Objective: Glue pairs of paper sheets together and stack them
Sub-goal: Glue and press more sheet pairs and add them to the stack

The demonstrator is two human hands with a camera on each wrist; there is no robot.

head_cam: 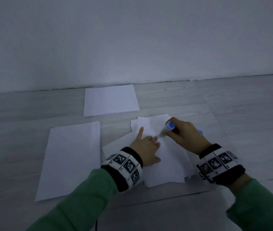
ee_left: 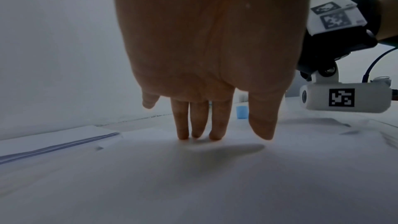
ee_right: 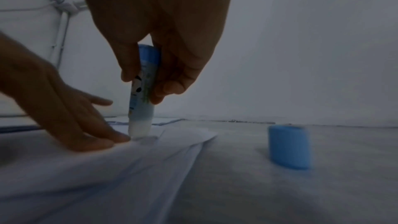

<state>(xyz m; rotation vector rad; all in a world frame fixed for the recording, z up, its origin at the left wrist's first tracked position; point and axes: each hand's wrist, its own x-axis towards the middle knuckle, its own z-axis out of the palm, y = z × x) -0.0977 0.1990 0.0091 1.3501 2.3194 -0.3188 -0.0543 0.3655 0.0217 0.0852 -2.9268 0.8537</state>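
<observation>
Right hand (ee_right: pixel 155 40) grips glue stick (ee_right: pixel 142 94) near sheet (head_cam: pixel 165 157) edge.

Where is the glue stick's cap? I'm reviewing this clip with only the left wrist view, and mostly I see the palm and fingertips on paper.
Observer: The blue cap stands on the floor to the right of the sheets, apart from them.
Operator: Is the stick actually on the paper?
Observer: Yes. The right hand grips the glue stick upright, its white tip down on the top sheet, just beside the left hand's fingertips.
Operator: Any other paper around?
Observer: The head view shows two more stacks: a far stack near the wall and a near stack to the left of the left hand.
</observation>
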